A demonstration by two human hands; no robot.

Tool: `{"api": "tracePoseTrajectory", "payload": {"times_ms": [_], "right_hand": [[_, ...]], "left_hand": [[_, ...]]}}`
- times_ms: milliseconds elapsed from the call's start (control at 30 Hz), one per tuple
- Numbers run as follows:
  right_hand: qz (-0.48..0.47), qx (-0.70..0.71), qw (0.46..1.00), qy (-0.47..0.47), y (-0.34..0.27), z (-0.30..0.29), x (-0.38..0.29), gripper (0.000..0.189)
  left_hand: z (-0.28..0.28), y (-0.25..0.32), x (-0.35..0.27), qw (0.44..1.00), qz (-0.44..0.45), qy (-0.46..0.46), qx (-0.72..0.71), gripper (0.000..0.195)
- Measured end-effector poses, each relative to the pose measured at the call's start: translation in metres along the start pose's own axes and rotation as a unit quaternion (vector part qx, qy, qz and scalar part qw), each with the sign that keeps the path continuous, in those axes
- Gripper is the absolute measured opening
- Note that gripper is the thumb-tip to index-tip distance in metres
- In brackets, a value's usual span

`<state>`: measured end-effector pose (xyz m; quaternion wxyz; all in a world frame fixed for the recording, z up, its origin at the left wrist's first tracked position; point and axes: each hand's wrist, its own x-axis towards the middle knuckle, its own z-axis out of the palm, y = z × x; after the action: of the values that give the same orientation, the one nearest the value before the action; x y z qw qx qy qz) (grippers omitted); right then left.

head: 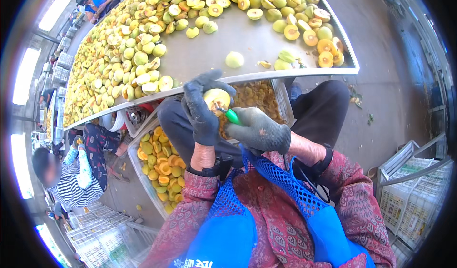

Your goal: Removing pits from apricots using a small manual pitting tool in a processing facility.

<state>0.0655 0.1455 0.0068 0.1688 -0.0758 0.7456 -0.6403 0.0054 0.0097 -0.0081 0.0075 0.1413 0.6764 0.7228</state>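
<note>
My left hand (200, 114), in a dark grey work glove, cups a yellow-green stone-fruit half (219, 97) with its cut face turned up. In my right hand (263, 129), also gloved, is a small tool with a green handle (233, 117). Its metal tip meets the brown centre of the cut face; the tip's shape is partly hidden. Both hands are above my lap, just in front of the metal table's raised rim (257, 75). Close beyond the rim lie a pale fruit half (234, 59) and two green pieces (285, 59).
Heaped fruit halves (125, 57) cover much of the tabletop. Below my hands stands a crate of brown-yellow pieces (260, 96). A crate of orange-yellow halves (166, 168) is beside my leg. Left, a co-worker (76, 177) sits close by. Stacked white crates (407, 200) stand right.
</note>
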Motion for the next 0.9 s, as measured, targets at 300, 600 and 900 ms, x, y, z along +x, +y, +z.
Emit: {"api": "tracePoseTrajectory", "payload": {"times_ms": [300,600,900], "right_hand": [[-0.119,-0.116,0.983,0.082,0.039,0.012,0.010,0.022],[-0.058,0.073,0.996,0.003,0.018,0.014,0.003,0.020],[-0.119,0.011,0.992,-0.035,0.043,0.007,0.012,0.023]], "left_hand": [[0.010,0.009,0.001,0.989,-0.066,0.037,-0.126,0.057],[0.009,0.025,0.005,1.000,-0.012,0.004,-0.011,0.059],[0.006,0.003,0.004,0.924,-0.043,-0.079,-0.371,0.060]]}}
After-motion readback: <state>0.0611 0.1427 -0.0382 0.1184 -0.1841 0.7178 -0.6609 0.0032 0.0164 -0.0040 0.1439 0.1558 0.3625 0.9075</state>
